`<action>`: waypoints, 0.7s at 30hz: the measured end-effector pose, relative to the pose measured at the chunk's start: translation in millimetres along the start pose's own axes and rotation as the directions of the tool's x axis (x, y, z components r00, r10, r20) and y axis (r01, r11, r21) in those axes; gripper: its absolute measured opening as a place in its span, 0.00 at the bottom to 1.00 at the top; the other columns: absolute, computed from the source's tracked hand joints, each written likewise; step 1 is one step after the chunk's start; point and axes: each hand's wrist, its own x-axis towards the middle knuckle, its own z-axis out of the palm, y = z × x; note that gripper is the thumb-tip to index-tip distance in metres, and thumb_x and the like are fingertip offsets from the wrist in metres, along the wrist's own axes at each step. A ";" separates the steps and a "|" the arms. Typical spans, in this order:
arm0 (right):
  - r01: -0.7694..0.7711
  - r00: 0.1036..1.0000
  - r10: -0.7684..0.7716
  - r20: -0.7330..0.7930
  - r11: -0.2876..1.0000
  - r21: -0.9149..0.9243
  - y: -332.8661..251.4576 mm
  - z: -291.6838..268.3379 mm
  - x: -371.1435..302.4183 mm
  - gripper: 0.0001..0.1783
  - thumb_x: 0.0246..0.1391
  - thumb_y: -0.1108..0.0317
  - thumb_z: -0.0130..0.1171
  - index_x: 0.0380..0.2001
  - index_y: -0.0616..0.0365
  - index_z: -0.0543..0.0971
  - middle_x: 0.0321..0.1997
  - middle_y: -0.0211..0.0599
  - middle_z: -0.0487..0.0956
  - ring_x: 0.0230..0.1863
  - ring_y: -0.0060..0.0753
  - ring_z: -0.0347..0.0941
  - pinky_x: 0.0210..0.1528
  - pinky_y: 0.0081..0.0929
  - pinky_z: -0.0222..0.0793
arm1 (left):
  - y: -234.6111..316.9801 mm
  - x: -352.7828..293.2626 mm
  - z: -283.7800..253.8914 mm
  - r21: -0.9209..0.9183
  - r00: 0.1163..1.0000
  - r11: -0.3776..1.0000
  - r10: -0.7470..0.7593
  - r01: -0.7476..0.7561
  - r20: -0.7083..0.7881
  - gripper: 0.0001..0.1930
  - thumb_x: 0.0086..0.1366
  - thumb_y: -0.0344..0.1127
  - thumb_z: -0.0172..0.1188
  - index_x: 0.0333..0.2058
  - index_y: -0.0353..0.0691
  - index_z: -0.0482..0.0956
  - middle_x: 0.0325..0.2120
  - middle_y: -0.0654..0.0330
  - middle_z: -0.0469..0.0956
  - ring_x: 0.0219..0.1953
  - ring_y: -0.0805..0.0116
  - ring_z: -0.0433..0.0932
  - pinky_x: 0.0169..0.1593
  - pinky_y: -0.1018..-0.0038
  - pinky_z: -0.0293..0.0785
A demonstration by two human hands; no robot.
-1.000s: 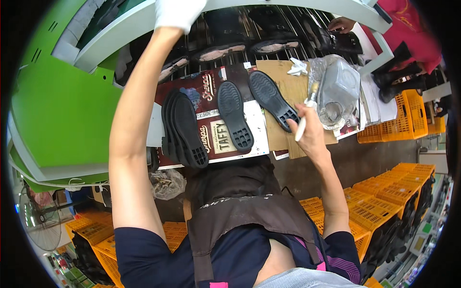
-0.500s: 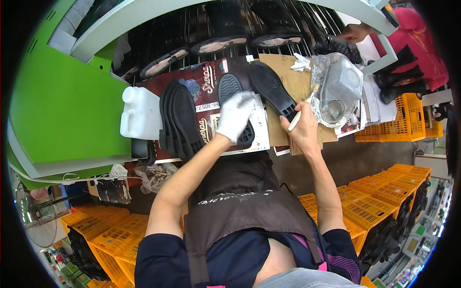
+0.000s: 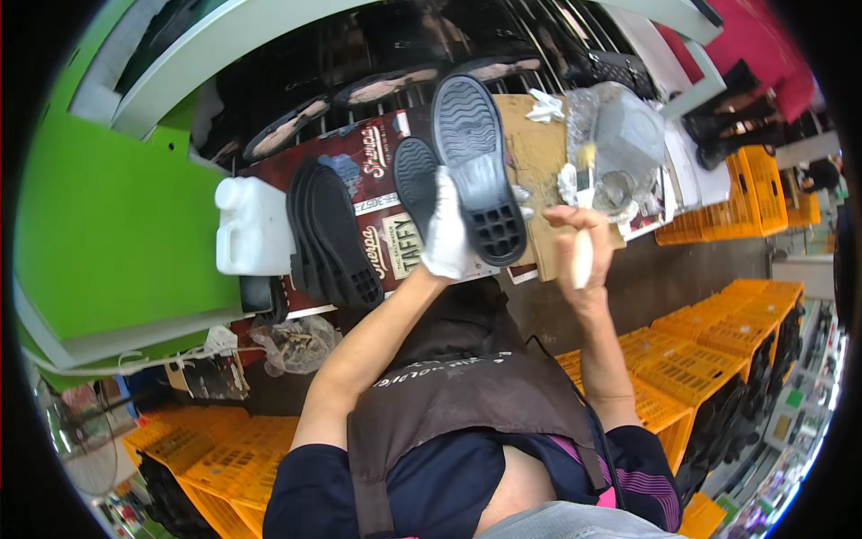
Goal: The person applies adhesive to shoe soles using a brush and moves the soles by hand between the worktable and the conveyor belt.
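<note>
left grip (image 3: 446,235) holds black sole (image 3: 476,171) | right grip (image 3: 577,247) holds brush (image 3: 584,251)

Matt black rubber shoe sole (image 3: 476,171) with ridged tread, white cloth glove (image 3: 446,232), smooth white plastic jug (image 3: 251,226)

Black shoe sole (image 3: 476,171) with wavy tread ridges and a blocky heel grid; black stacked soles (image 3: 330,235); white glove on left hand (image 3: 446,232); white jug (image 3: 252,226); dark red printed cardboard (image 3: 370,184); brown cardboard sheet (image 3: 537,162); bright green panel (image 3: 108,207); orange lattice crates (image 3: 700,364); dark brown apron (image 3: 476,395).
</note>
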 end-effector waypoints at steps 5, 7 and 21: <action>-0.421 0.870 0.441 -0.219 0.897 0.133 -7.9 -71.6 27.9 0.18 0.65 0.57 0.46 0.39 0.62 0.78 0.24 0.25 0.69 0.22 0.13 0.63 0.25 0.16 0.64 | 17.1 -4.5 -5.2 -0.013 0.992 0.996 -0.090 0.091 0.091 0.36 0.68 0.63 0.27 0.57 0.37 0.64 0.43 0.43 0.76 0.37 0.50 0.80 0.41 0.63 0.77; -0.599 0.790 0.585 -0.184 0.800 -0.028 -10.4 -98.4 46.8 0.18 0.64 0.59 0.48 0.38 0.63 0.79 0.20 0.23 0.67 0.19 0.12 0.61 0.23 0.15 0.61 | 13.7 -5.7 -1.5 -0.028 0.989 0.991 -0.132 0.134 0.064 0.36 0.68 0.63 0.29 0.58 0.37 0.63 0.44 0.45 0.76 0.39 0.51 0.79 0.41 0.64 0.77; -0.522 0.802 0.595 -0.052 0.656 -0.545 73.6 -102.1 61.0 0.18 0.55 0.56 0.61 0.28 0.65 0.81 0.17 0.28 0.73 0.16 0.16 0.64 0.18 0.21 0.60 | -0.8 -8.9 -7.8 0.345 0.986 0.936 0.008 -0.067 0.168 0.42 0.53 0.29 0.68 0.64 0.39 0.54 0.58 0.56 0.66 0.59 0.63 0.66 0.63 0.65 0.59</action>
